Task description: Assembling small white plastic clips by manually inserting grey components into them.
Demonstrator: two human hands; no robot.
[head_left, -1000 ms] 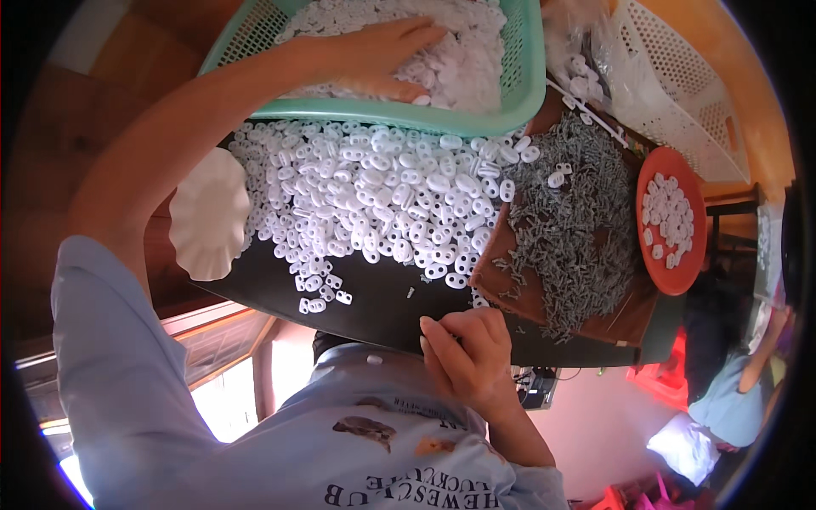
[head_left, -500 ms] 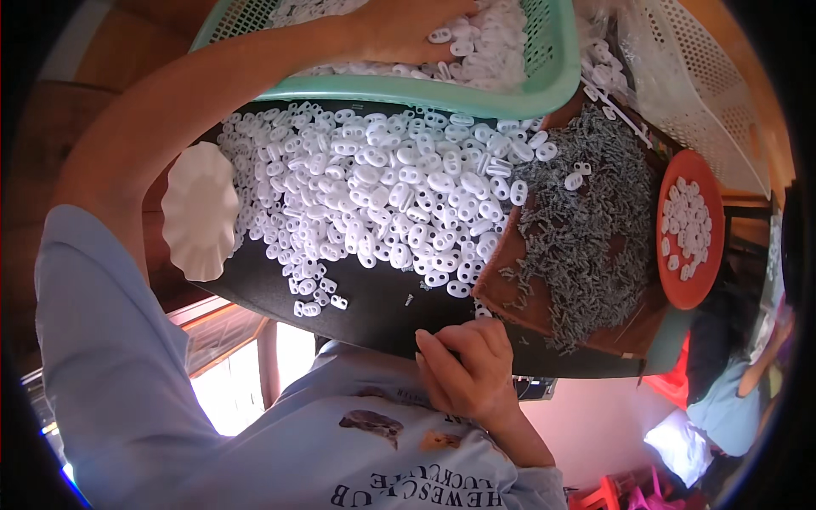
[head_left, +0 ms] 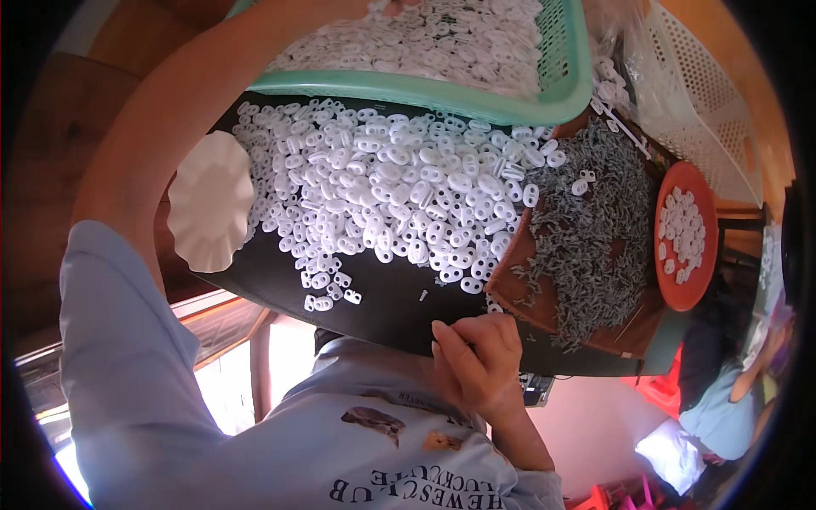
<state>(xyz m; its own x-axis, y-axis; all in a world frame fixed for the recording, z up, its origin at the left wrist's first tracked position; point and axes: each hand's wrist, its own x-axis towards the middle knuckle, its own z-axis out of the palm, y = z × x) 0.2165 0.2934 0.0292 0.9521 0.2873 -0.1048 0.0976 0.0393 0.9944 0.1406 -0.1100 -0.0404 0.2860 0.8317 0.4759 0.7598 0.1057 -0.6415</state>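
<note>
White oval two-holed plastic pieces (head_left: pixel 425 51) lie in the mint-green plastic basket (head_left: pixel 425 95), long axes pointing every way; the basket's runs left-right. The left hand (head_left: pixel 353 7) has moved to the view's top edge, uncovering nearer pieces; its grip cannot be told. The right hand (head_left: pixel 484 359) curls closed beside the black counter (head_left: pixel 382 296).

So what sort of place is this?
Probably a small workshop or home assembly spot: white two-holed pieces heaped on a dark table, with piled grey screw-like parts and a filled green basket.
</note>
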